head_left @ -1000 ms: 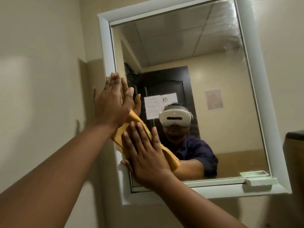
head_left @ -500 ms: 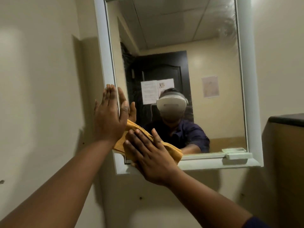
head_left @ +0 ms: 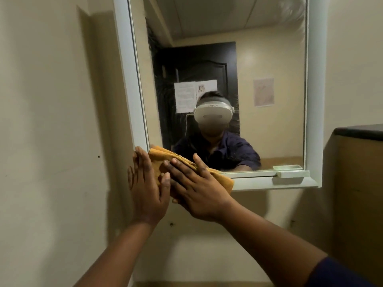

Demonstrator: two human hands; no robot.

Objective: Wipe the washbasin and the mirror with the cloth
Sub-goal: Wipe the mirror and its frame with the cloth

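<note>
Head view: both hands, left hand and right hand, press flat, fingers straight, on the orange cloth at the mirror frame's lower left corner, seemingly touching glass.

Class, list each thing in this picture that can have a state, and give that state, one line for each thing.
left hand: fingers straight, pressing the cloth at the mirror's lower left corner.
right hand: fingers straight, flat on the cloth.
cloth: orange, folded, pinned under both hands.
mirror: smeared at its upper right.
soap dish: on the frame ledge, contents not visible.
door, seen in the mirror: shut.
</note>
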